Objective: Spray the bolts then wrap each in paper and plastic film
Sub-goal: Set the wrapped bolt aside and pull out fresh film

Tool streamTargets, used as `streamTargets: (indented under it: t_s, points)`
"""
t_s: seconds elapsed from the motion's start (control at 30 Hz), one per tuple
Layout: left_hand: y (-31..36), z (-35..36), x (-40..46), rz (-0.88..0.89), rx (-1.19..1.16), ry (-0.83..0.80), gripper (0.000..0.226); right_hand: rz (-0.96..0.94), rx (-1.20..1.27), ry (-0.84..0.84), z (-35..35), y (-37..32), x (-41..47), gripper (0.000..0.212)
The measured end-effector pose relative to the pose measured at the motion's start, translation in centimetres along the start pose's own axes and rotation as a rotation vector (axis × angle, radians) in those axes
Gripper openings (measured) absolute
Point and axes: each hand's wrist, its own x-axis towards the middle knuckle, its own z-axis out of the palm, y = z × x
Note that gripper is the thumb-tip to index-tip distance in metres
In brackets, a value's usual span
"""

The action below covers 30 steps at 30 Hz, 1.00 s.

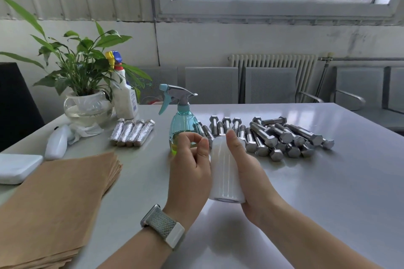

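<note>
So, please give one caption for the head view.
Right hand holds plastic film roll, left hand beside it, before loose bolts.

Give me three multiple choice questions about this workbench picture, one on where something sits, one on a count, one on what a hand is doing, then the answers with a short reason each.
1. Where does the stack of brown paper lie?
A. On the table's left side
B. Behind the bolts
C. Under the plant

2. How many wrapped bolts lie by the plant bowl?
A. Two
B. Four
C. Seven

3. What does the right hand hold?
A. The teal spray bottle
B. A bare bolt
C. The plastic film roll

Answers: 1 A, the sheets fill the near left of the table. 2 B, four foil-like bundles lie side by side. 3 C, its fingers curl round the white roll.
</note>
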Motion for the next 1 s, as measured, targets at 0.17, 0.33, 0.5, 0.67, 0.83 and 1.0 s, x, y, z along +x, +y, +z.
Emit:
streamTargets:
  t_s: [0.17,0.33,0.5,0.67,0.83,1.0]
  points:
    - [-0.6,-0.3,0.4,0.024,0.066,-0.041,0.012,-0.084,-0.181,0.113,-0.5,0.0,0.6,0.077]
    - [-2.0,-1.0,1.5,-0.237,-0.078,-0.126,0.015,0.092,-0.041,-0.039,-1.0,0.0,0.7,0.055]
    - [-2.8,-2.1,2.2,-0.197,0.050,-0.088,0.014,0.025,-0.079,-0.073,-1.7,-0.2,1.3,0.062]
    - [-2.4,-2.8,2.5,-0.070,0.176,-0.083,0.015,0.033,0.004,-0.124,-2.5,-0.4,1.9,0.047]
    - [-3.0,-3.5,2.8,-0.057,0.153,-0.069,0.013,0.240,0.131,-0.238,-3.7,-1.0,2.0,0.058]
    - [-4.2,-4.6,3.7,-0.086,0.140,-0.034,0.012,0.109,0.033,-0.234,-4.7,-1.1,2.7,0.049]
